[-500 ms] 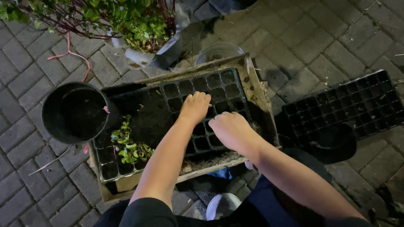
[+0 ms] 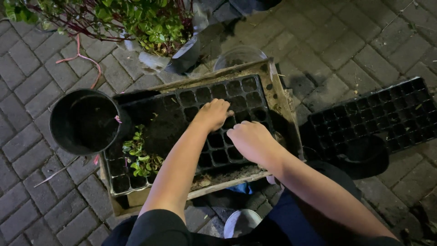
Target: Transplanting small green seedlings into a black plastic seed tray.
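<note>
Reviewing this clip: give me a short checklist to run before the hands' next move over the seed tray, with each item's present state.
1. Left hand over seed tray: ok.
2. Right hand over the tray's cells: ok.
3. Tray sits inside wooden crate: ok.
4. Seedlings clear of both hands: ok.
5. Black pot within reach beside the tray: ok.
6. Anything pinched in the fingers: cannot tell.

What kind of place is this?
Likely an outdoor paved yard or nursery work spot, lit at night. The ground is grey paving bricks; both hands work over a black seedling tray in a wooden crate, beside a black pot and a leafy potted plant.
</note>
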